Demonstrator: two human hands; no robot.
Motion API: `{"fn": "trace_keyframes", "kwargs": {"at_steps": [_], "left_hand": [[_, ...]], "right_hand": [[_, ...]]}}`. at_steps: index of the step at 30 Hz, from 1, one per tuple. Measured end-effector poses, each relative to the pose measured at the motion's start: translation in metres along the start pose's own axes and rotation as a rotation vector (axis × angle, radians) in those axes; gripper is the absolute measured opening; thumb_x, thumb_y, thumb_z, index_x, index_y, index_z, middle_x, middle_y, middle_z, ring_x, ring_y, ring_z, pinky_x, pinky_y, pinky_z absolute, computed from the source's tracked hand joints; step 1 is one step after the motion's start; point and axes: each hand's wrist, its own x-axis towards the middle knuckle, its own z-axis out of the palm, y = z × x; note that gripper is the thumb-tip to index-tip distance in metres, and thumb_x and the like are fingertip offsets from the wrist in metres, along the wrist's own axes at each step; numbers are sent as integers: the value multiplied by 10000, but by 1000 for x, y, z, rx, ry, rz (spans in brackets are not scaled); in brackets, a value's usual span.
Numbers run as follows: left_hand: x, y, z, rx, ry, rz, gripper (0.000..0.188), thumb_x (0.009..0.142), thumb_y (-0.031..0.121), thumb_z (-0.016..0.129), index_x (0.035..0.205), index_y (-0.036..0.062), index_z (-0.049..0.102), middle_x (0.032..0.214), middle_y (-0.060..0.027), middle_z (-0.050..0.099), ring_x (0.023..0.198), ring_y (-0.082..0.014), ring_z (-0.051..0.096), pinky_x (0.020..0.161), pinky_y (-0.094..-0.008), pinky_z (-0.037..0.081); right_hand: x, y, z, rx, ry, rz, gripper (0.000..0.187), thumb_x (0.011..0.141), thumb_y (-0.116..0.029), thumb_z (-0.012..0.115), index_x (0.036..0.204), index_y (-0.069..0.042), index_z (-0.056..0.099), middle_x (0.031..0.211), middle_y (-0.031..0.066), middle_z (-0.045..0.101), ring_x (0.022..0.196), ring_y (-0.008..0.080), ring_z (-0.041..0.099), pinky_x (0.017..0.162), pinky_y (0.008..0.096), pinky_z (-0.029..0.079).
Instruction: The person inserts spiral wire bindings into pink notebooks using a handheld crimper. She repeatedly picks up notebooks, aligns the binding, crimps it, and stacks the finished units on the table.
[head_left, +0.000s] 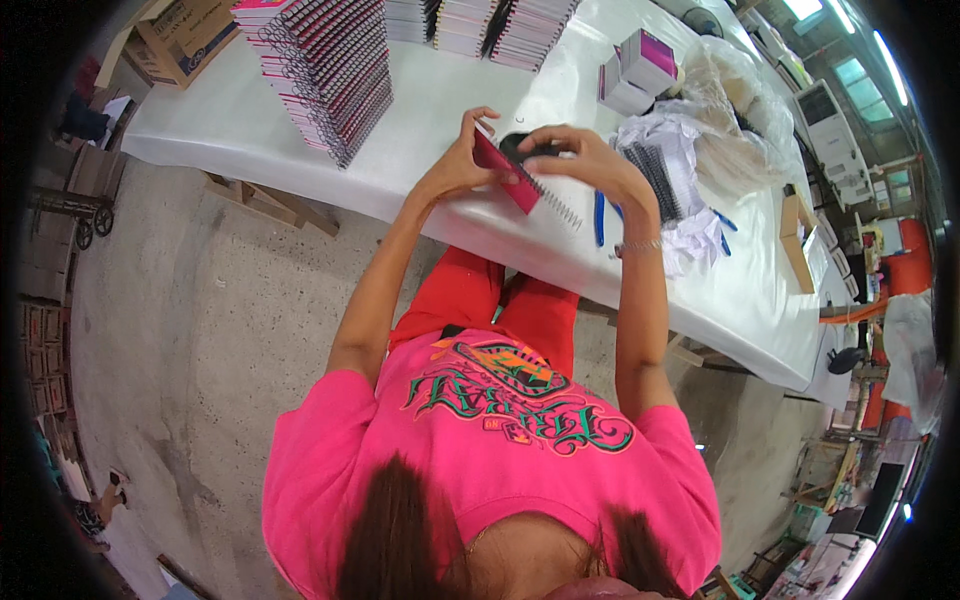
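My left hand [462,165] grips a small pink-covered notebook [512,182] by its side, tilted over the table near its front edge. A spiral coil [562,212] runs along the notebook's right edge, and its loose end sticks out past the lower corner. On the other side, my right hand [585,160] is curved with thumb and fingers apart, the thumb close to the coiled edge. Beneath its fingertips lies a black rounded object [517,148], partly hidden. A blue-handled tool [599,218] rests to the right of the coil.
Tall stacks of spiral notebooks [335,75] stand at the back left of the white table [210,125]. To the right are loose black coils [655,180] on crumpled white paper [690,245], clear plastic [735,85] and purple-topped blocks [648,62]. A cardboard box [185,42] sits far left.
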Motion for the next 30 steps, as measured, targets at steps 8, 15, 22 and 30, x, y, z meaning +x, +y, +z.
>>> {"fn": "trace_keyframes", "kwargs": {"at_steps": [8, 15, 22, 30], "left_hand": [[2, -6, 3, -9, -11, 49, 1049, 627, 337, 958, 1410, 164, 281, 1094, -127, 528, 1038, -244, 570, 953, -383, 477], [-1, -6, 5, -80, -49, 16, 1023, 645, 314, 948, 1415, 155, 292, 1129, -123, 551, 1062, -253, 583, 960, -376, 484], [-5, 6, 5, -94, -38, -42, 902, 707, 306, 910, 1372, 114, 333, 1165, -151, 540, 1105, -261, 569, 993, -381, 461], [-19, -2, 41, 2, 417, 74, 406, 989, 201, 607, 1287, 6, 413, 1255, -172, 503, 1204, -314, 500, 1071, -383, 366]], "right_hand": [[4, 20, 7, 302, 30, -8, 397, 883, -223, 766, 1204, -1, 691, 1168, 92, 692, 1101, 153, 615, 987, 290, 471], [17, 29, 11, 156, 70, -15, 395, 845, -211, 787, 1180, -15, 712, 1132, 77, 709, 1016, 171, 647, 932, 292, 492], [22, 39, 22, 157, 221, -57, 434, 825, -274, 800, 1171, -26, 715, 1127, 131, 696, 1080, 226, 620, 945, 326, 488], [-40, 130, 19, -379, 703, 265, 543, 834, -423, 762, 1277, -133, 642, 1281, 228, 550, 1193, 393, 519, 1050, 497, 372]]}}
